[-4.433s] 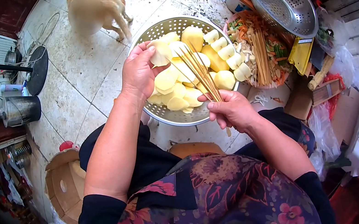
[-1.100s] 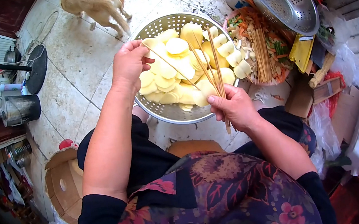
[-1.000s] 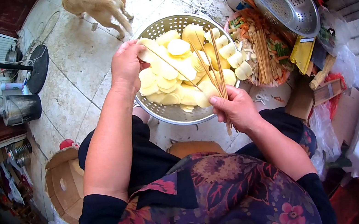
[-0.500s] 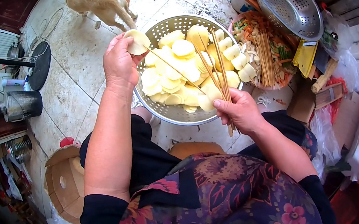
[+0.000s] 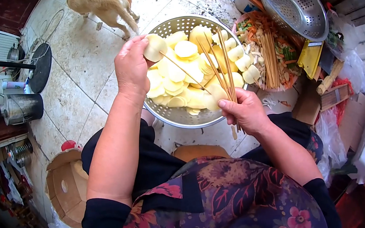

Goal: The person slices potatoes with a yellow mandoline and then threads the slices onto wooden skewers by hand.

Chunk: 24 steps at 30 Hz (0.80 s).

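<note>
Since half a second ago, the left hand (image 5: 132,67) has moved right and down, carrying its potato slice (image 5: 154,47) over the colander (image 5: 178,117) rim. Fingers are closed on the slice, which meets the tip of one bamboo skewer (image 5: 184,71); whether the tip has pierced it is unclear. Right hand (image 5: 246,113) is clenched around a bundle of skewers (image 5: 224,63) above the heaped potato slices (image 5: 176,86). Beside the colander sits a bowl of mixed vegetables (image 5: 272,48); a dog (image 5: 100,3) stands on the tiles.
</note>
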Each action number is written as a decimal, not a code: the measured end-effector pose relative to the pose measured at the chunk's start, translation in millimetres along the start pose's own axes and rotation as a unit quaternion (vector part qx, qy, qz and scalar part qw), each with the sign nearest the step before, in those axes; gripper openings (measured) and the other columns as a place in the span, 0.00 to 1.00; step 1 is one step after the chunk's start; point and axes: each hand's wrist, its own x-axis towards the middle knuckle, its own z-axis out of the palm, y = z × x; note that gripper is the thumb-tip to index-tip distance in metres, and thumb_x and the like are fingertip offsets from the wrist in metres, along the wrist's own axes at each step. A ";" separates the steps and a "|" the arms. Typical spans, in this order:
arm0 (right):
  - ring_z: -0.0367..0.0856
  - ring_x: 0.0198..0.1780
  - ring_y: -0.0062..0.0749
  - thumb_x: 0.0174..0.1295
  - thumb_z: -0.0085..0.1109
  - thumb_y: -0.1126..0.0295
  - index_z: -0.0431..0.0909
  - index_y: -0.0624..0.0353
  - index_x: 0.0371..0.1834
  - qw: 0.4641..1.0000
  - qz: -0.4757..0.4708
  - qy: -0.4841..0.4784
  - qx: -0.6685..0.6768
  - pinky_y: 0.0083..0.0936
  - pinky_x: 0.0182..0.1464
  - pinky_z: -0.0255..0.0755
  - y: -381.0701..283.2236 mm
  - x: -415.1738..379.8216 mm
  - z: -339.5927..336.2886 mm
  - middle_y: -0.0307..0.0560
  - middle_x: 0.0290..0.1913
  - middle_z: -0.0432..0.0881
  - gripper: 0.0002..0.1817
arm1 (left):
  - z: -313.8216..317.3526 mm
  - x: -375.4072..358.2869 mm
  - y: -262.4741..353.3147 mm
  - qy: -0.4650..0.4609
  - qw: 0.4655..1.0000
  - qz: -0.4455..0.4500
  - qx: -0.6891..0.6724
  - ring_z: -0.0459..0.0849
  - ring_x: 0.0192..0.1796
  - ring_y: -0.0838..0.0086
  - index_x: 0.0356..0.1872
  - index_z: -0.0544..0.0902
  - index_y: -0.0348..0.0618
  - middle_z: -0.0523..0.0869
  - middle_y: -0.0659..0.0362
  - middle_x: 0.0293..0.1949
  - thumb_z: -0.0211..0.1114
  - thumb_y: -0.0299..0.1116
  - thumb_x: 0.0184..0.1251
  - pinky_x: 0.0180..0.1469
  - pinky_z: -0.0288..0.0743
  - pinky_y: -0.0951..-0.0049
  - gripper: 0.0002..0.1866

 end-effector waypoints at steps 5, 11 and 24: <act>0.70 0.18 0.15 0.61 0.61 0.68 0.77 0.59 0.39 1.000 0.005 -0.014 -0.021 0.11 0.18 0.62 0.1 -1.2 -1.1 0.35 0.22 0.75 0.08 | -3.0 0.6 2.8 0.001 1.000 -0.022 -0.009 0.83 0.41 0.70 0.47 0.76 0.37 0.82 0.54 0.42 0.55 0.31 0.66 0.41 0.81 0.69 0.12; 0.70 0.18 0.15 0.61 0.61 0.68 0.77 0.58 0.38 1.000 0.010 -0.007 -0.009 0.12 0.19 0.62 1.7 -1.2 0.7 0.35 0.23 0.76 0.07 | -4.4 1.2 -1.9 -0.042 0.993 -0.110 -0.024 0.83 0.41 0.68 0.45 0.76 0.38 0.82 0.54 0.41 0.58 0.33 0.66 0.44 0.81 0.66 0.11; 0.71 0.17 0.15 0.62 0.60 0.67 0.76 0.57 0.39 0.998 0.008 0.020 0.051 0.12 0.18 0.62 3.8 6.8 1.7 0.35 0.23 0.77 0.08 | 24.5 -37.9 -27.5 -0.171 0.956 -0.230 0.062 0.83 0.35 0.74 0.42 0.78 0.37 0.83 0.57 0.36 0.63 0.36 0.64 0.39 0.80 0.74 0.13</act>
